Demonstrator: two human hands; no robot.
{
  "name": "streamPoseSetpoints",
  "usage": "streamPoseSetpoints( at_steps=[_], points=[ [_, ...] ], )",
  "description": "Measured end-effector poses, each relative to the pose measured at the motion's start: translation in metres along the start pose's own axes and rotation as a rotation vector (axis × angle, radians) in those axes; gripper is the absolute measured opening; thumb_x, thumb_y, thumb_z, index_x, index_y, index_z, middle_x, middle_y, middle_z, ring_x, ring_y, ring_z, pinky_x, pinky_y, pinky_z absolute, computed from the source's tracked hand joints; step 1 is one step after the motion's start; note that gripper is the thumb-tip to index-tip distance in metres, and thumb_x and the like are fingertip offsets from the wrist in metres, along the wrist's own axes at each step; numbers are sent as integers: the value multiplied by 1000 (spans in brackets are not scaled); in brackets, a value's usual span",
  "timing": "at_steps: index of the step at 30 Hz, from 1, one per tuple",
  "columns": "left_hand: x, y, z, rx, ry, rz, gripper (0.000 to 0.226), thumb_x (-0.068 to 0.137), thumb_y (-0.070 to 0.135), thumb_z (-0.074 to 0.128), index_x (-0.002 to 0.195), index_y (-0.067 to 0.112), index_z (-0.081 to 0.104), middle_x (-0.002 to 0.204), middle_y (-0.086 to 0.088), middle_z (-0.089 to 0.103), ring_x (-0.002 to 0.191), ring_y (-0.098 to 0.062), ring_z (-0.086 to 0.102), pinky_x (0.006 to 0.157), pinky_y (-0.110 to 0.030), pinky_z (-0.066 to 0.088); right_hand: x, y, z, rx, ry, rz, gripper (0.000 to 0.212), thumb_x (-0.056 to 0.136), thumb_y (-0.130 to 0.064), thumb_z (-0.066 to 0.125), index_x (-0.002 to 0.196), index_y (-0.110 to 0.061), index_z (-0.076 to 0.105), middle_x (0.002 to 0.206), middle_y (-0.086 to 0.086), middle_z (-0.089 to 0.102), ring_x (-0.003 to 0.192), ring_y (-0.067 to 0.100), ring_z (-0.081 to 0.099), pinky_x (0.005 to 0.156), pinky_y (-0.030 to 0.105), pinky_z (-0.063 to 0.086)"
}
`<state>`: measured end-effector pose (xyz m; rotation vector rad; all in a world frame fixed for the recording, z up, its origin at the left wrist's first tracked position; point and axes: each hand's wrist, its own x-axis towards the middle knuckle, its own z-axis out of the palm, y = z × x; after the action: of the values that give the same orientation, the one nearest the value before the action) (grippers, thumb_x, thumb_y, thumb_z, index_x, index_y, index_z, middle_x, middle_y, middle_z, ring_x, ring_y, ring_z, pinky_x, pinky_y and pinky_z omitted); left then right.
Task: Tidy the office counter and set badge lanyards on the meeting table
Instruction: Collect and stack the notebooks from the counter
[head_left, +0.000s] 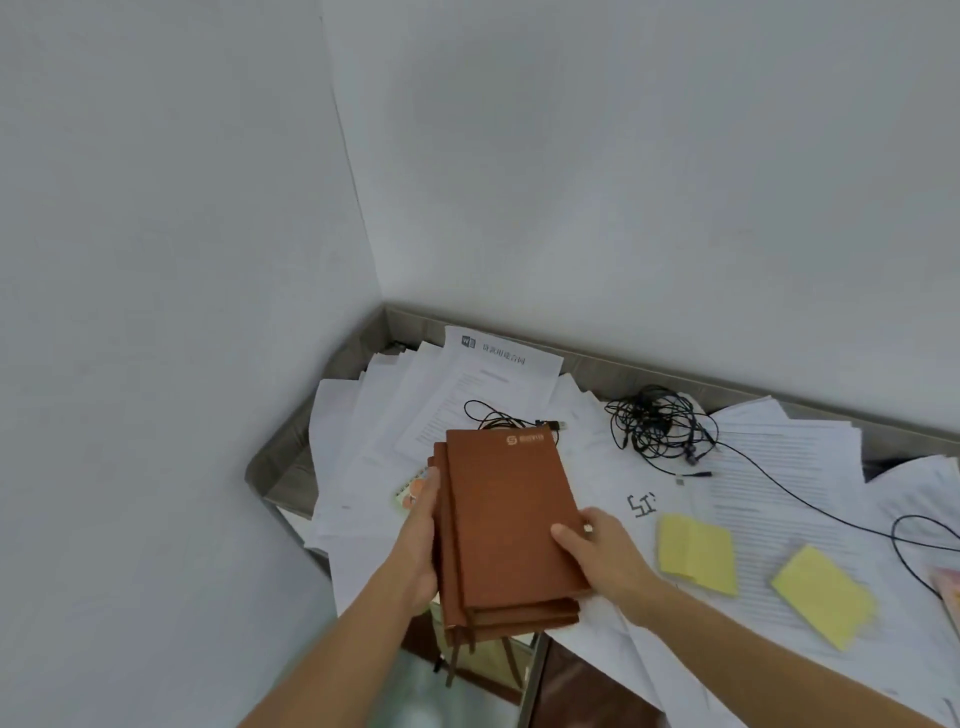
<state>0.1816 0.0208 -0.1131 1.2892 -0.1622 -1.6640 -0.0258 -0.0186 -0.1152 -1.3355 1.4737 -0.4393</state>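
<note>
Left hand (421, 535) and right hand (608, 556) clamped opposite long edges of the notebooks (509, 519) above the counter's (291, 467) front-left edge; stiff, probably weighty, the smooth stack seemed best squeezed from both sides.
</note>
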Motion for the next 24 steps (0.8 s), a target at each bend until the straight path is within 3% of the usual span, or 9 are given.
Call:
streamPoseSetpoints(
  at_steps=[3, 5, 8, 11, 14, 18, 21, 24],
  points=[
    [-3, -3, 0, 86, 55, 27, 48, 79, 36, 76, 119, 12, 65, 104, -16, 73, 95, -34, 71, 83, -49, 57, 5, 1, -7, -528, -55, -74, 43, 87, -57, 60, 95, -15, 63, 89, -1, 70, 79, 17, 68, 73, 35, 57],
    [-4, -5, 1, 116, 76, 67, 48, 78, 24, 78, 121, 12, 62, 102, -15, 74, 92, -34, 72, 75, -46, 59, 7, -5, -15, -655, -99, -68, 52, 79, -66, 64, 101, -19, 62, 92, -5, 69, 84, 14, 67, 73, 31, 54],
    [-16, 8, 14, 143, 3, 169, 43, 80, 18, 76, 120, 15, 60, 101, -12, 74, 91, -31, 72, 71, -42, 59, 10, -15, -35, -194, -282, 10, 65, 74, -48, 79, 128, -29, 48, 113, -5, 65, 102, 13, 64, 84, 34, 54],
    [-28, 37, 36, 246, -159, 296, 42, 83, 15, 72, 122, 21, 59, 110, -8, 72, 99, -29, 70, 78, -43, 59, 9, -37, -61, 119, -470, -10, 56, 79, -23, 78, 129, -22, 54, 119, -3, 69, 110, 19, 66, 98, 45, 51],
    [-35, 62, 58, 445, -211, 431, 44, 83, 12, 72, 122, 25, 57, 114, -3, 70, 100, -25, 69, 79, -38, 58, 6, -61, -78, 118, -415, -180, 44, 82, -5, 71, 122, -17, 59, 117, 2, 71, 109, 21, 67, 96, 41, 52],
    [-29, 67, 72, 688, -185, 457, 50, 82, 3, 72, 120, 29, 52, 118, 5, 64, 105, -17, 63, 82, -32, 53, 4, -63, -88, 117, -283, -295, 48, 83, 9, 66, 121, -16, 55, 114, 2, 71, 107, 17, 68, 89, 30, 54],
    [-23, 53, 69, 738, -200, 427, 55, 72, -7, 69, 117, 21, 56, 117, -5, 67, 100, -14, 66, 71, -23, 54, 0, -48, -85, 14, -182, -305, 49, 81, 15, 65, 110, -23, 54, 98, -5, 69, 89, -4, 66, 73, 15, 51],
    [-25, 43, 68, 835, -228, 412, 63, 74, -10, 68, 124, 23, 50, 107, 5, 64, 89, -4, 62, 56, -11, 49, -3, -39, -85, 44, -121, -313, 45, 78, 15, 69, 104, -20, 58, 90, -9, 68, 80, -3, 66, 65, 10, 48]
  ],
)
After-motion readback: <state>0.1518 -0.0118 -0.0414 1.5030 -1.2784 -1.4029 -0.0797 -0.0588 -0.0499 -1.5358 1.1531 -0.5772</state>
